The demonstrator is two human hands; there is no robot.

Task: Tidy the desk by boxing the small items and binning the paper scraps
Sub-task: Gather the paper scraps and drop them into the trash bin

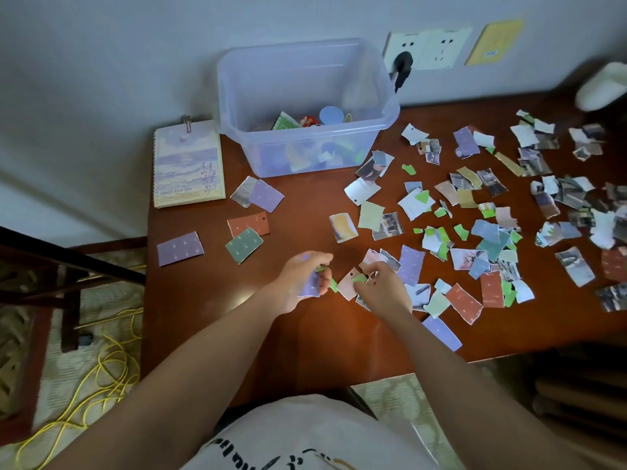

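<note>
Reddish-brown wood is your work surface: the desk fills the middle of the frame. At lower centre your left hand grips a torn lilac paper scrap (a bright green sliver pokes out beside it). Just to the right, your right hand pinches a small green paper scrap lying against a pale pink piece on the desk. Your hands are close together but not touching. Most of the torn paper scraps lie scattered over the right half of the desk. A clear plastic storage box stands at upper centre against the wall, with small items in its bottom. A spiral notebook with a lilac cover lies just left of the box.
</note>
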